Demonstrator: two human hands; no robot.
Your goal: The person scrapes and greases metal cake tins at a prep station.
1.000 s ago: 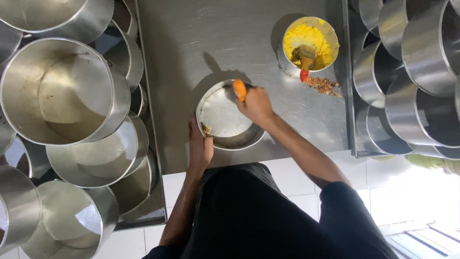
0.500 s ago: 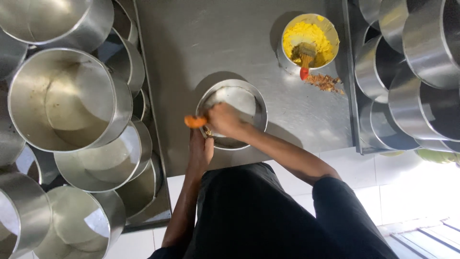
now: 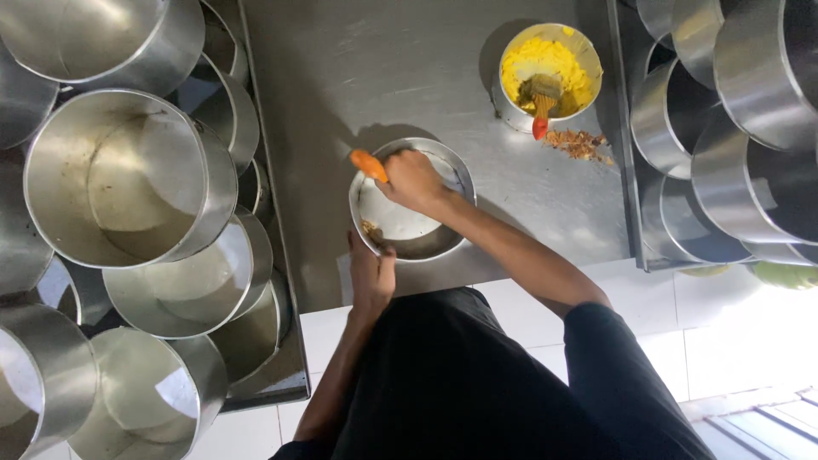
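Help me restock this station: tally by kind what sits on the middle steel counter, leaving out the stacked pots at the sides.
round steel pan: 1
tub of yellow paste: 1
brush: 2
crumb pile: 1
Total: 5

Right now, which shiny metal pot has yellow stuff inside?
The small round metal tin at the counter's far right; it holds yellow paste and a brush, while the other pots look empty.
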